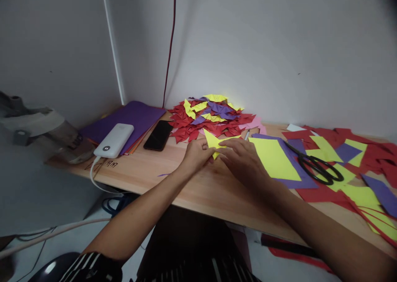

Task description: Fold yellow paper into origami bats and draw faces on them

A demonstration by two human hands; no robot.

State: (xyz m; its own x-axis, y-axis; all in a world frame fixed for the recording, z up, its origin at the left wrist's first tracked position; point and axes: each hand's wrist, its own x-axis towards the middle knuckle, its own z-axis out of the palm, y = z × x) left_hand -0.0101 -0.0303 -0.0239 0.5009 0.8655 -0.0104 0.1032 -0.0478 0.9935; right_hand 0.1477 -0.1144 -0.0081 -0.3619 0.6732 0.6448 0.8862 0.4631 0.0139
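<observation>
A partly folded piece of yellow paper (211, 139) with pointed corners is held just above the table's middle. My left hand (198, 153) pinches its lower left side between thumb and fingers. My right hand (240, 153) lies over its right side, fingers pressed on the paper and hiding part of it. Behind both hands is a heap of folded paper figures (214, 112) in red, yellow and purple. Just right of my right hand, a flat yellow sheet (277, 158) rests on purple sheets (305, 182).
Black-handled scissors (321, 170) lie among red, yellow and purple scraps (356, 149) at the right. On the left are a phone (158, 135), a white power bank (114, 140) with its cable, a purple paper stack (136, 112) and a clear jug (66, 139).
</observation>
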